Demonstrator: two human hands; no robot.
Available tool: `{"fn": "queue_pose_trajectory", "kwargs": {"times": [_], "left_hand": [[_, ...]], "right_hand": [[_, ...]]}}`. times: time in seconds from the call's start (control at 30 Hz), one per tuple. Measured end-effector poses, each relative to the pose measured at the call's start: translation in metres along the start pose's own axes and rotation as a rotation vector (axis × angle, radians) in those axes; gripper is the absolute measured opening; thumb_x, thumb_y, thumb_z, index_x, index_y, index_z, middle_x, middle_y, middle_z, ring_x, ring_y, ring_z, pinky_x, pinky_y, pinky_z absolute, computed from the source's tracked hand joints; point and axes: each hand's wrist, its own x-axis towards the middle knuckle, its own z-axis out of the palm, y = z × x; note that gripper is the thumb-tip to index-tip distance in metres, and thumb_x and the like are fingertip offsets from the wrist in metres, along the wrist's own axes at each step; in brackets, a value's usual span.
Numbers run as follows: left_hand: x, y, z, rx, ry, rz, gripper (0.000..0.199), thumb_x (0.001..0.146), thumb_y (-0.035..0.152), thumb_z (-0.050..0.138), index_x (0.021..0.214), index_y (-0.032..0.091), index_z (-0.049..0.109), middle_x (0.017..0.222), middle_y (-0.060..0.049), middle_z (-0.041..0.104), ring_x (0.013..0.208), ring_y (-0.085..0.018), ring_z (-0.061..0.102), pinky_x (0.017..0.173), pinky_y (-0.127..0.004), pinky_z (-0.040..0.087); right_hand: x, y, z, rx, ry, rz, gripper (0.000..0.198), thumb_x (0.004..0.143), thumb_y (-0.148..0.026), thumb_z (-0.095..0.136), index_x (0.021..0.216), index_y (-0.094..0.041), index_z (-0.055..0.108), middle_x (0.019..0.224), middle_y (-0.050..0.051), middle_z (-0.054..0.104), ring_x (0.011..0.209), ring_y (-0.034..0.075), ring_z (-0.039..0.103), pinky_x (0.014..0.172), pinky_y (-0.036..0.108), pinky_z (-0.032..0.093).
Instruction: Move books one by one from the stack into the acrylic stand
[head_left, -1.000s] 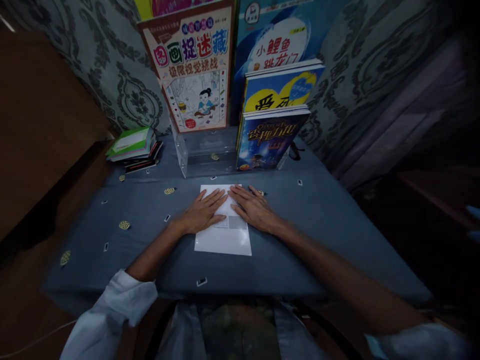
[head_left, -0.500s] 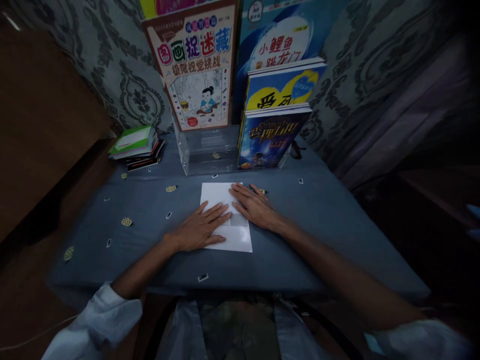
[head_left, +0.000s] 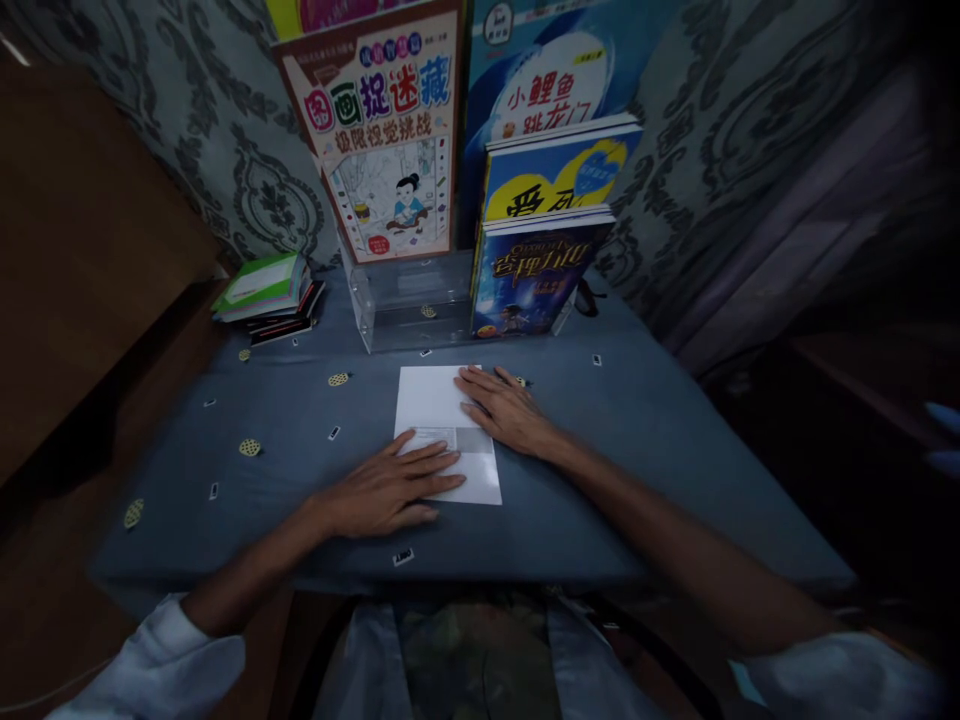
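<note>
A white sheet of paper (head_left: 427,395) lies on the table in front of me, with a greyish band and some faint print across its middle. My left hand (head_left: 394,488) rests flat over the sheet's lower left part, its fingers spread and pointing right. On the upper right part lies my right hand (head_left: 506,410), fingers stretched out and apart. Neither hand grips anything. Part of the sheet is hidden under the fingers.
Behind the sheet stands a clear acrylic rack (head_left: 412,295) with several upright books, among them a dark blue book (head_left: 536,275) and a brown-bordered book (head_left: 382,140). A stack of books (head_left: 266,290) sits at the back left. A patterned grey-blue cloth (head_left: 285,500) covers the table.
My left hand has slid down and slightly left over the sheet, uncovering the printed band at its middle. My right hand stays in place on the sheet.
</note>
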Motion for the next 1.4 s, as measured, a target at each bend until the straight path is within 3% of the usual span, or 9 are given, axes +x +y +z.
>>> {"fn": "queue_pose_trajectory", "kwargs": {"times": [0.13, 0.33, 0.5, 0.73, 0.87, 1.03, 1.23, 1.4], "left_hand": [[0.018, -0.013, -0.003, -0.013, 0.029, -0.075, 0.057, 0.107, 0.05, 0.023, 0.159, 0.027, 0.022, 0.165, -0.004, 0.026, 0.155, -0.016, 0.018, 0.128, -0.042, 0.01], [0.074, -0.043, -0.006, 0.018, 0.047, -0.151, 0.066, 0.104, 0.06, 0.018, 0.16, 0.025, 0.016, 0.166, -0.008, 0.021, 0.155, -0.018, 0.013, 0.126, -0.045, 0.009], [0.097, -0.042, -0.007, 0.066, 0.023, -0.111, 0.07, 0.104, 0.06, 0.019, 0.16, 0.02, 0.016, 0.167, -0.011, 0.018, 0.156, -0.021, 0.011, 0.126, -0.051, 0.004], [0.077, -0.008, 0.0, 0.066, -0.031, 0.063, 0.064, 0.105, 0.054, 0.026, 0.16, 0.022, 0.018, 0.165, -0.008, 0.026, 0.155, -0.02, 0.016, 0.126, -0.05, 0.002], [0.059, 0.012, 0.005, 0.032, -0.034, 0.143, 0.063, 0.106, 0.051, 0.031, 0.161, 0.026, 0.015, 0.163, -0.005, 0.032, 0.154, -0.019, 0.021, 0.127, -0.05, 0.003], [0.043, 0.03, 0.004, -0.002, -0.036, 0.206, 0.063, 0.106, 0.045, 0.034, 0.161, 0.029, 0.008, 0.162, -0.002, 0.035, 0.152, -0.018, 0.026, 0.128, -0.049, 0.006], [0.032, 0.033, 0.003, -0.016, -0.034, 0.171, 0.06, 0.107, 0.041, 0.03, 0.162, 0.027, 0.006, 0.164, -0.002, 0.03, 0.154, -0.016, 0.021, 0.128, -0.043, 0.008], [0.021, 0.006, 0.007, 0.071, 0.048, -0.087, 0.066, 0.106, 0.048, 0.029, 0.162, 0.023, 0.003, 0.166, -0.01, 0.022, 0.155, -0.02, 0.015, 0.127, -0.047, 0.011]], "right_hand": [[0.004, 0.008, -0.005, 0.17, 0.027, 0.028, 0.053, 0.104, -0.041, 0.028, 0.148, -0.019, 0.048, 0.152, 0.011, 0.051, 0.144, 0.027, 0.043, 0.12, 0.055, 0.03], [0.009, 0.023, -0.011, 0.375, 0.074, 0.088, 0.056, 0.104, -0.048, 0.026, 0.149, -0.022, 0.048, 0.151, 0.008, 0.053, 0.14, 0.025, 0.049, 0.117, 0.048, 0.038], [0.008, 0.023, -0.012, 0.398, 0.067, 0.075, 0.06, 0.104, -0.052, 0.025, 0.148, -0.021, 0.05, 0.152, 0.008, 0.052, 0.14, 0.024, 0.048, 0.119, 0.046, 0.036], [0.006, 0.019, -0.01, 0.304, 0.07, 0.046, 0.061, 0.104, -0.054, 0.026, 0.148, -0.02, 0.049, 0.153, 0.009, 0.05, 0.143, 0.026, 0.045, 0.119, 0.048, 0.036], [0.005, 0.018, -0.008, 0.284, 0.07, 0.03, 0.058, 0.104, -0.053, 0.027, 0.149, -0.023, 0.048, 0.155, 0.008, 0.048, 0.144, 0.026, 0.043, 0.119, 0.052, 0.035], [0.004, 0.016, -0.007, 0.238, 0.056, 0.023, 0.058, 0.104, -0.05, 0.03, 0.149, -0.018, 0.047, 0.156, 0.013, 0.045, 0.145, 0.027, 0.041, 0.12, 0.053, 0.031], [0.003, 0.018, -0.002, 0.181, 0.056, -0.008, 0.054, 0.102, -0.045, 0.04, 0.149, -0.02, 0.047, 0.157, 0.013, 0.043, 0.146, 0.028, 0.04, 0.119, 0.056, 0.031], [0.001, 0.017, -0.001, 0.131, 0.04, -0.023, 0.052, 0.101, -0.039, 0.043, 0.147, -0.017, 0.049, 0.158, 0.016, 0.041, 0.147, 0.027, 0.038, 0.12, 0.056, 0.029]]}}
